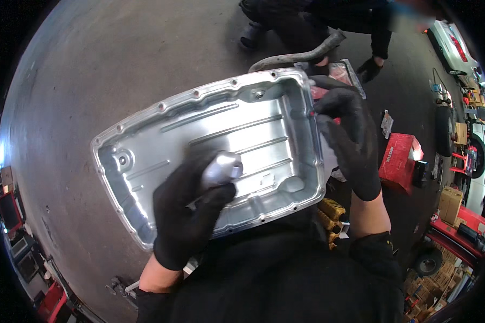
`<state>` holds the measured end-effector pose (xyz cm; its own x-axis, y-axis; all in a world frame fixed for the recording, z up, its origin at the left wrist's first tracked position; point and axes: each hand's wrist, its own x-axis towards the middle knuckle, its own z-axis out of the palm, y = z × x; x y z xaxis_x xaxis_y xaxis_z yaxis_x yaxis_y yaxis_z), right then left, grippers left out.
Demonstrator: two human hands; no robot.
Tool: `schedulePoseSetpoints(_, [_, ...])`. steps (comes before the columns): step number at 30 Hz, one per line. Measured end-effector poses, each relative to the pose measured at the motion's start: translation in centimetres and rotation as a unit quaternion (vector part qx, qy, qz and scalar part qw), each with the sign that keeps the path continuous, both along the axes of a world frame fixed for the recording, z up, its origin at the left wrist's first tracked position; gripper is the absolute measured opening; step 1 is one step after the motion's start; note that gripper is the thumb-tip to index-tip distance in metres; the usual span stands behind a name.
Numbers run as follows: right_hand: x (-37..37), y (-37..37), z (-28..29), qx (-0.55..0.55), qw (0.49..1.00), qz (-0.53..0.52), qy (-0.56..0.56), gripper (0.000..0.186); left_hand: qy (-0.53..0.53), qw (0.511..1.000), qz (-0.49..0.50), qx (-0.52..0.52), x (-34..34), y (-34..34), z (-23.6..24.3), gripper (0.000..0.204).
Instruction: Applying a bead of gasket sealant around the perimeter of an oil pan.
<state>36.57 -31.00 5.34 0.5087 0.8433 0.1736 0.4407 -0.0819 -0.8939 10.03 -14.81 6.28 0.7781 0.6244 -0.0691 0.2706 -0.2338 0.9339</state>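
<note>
A shiny silver oil pan (242, 132) lies in front of me with its hollow side up. Bolt holes line its flanged rim, and ribs run along its floor. My left hand (186, 207), in a black glove, is over the pan's near left part. It is closed around a small silver cylinder (222, 169), blurred, whose kind I cannot make out. My right hand (350, 129), also gloved in black, is at the pan's right far corner. Its curled fingers appear to grip the rim there; the fingertips are partly hidden.
Beyond the pan, another person (307, 19) crouches with a gloved hand (369, 70) low to the floor. A bent pipe (302, 55) extends past the pan's far edge. At right are a red box (400, 161), a gold-coloured part (331, 215) and a tyre (428, 262).
</note>
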Motion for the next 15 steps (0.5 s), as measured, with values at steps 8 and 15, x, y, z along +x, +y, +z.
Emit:
schedulePoseSetpoints(8, [-5.2,-8.1,-6.2,0.11,0.959,-0.238,0.109,0.053,-0.167,0.971,0.133,-0.106,-9.0,17.1,-1.1,0.057])
schedulePoseSetpoints(15, [-9.7,-6.2,-6.8,0.15,0.926,-0.231,0.258,0.062,-0.268,0.88,0.15,-0.362,-1.9,23.8,-7.0,0.04])
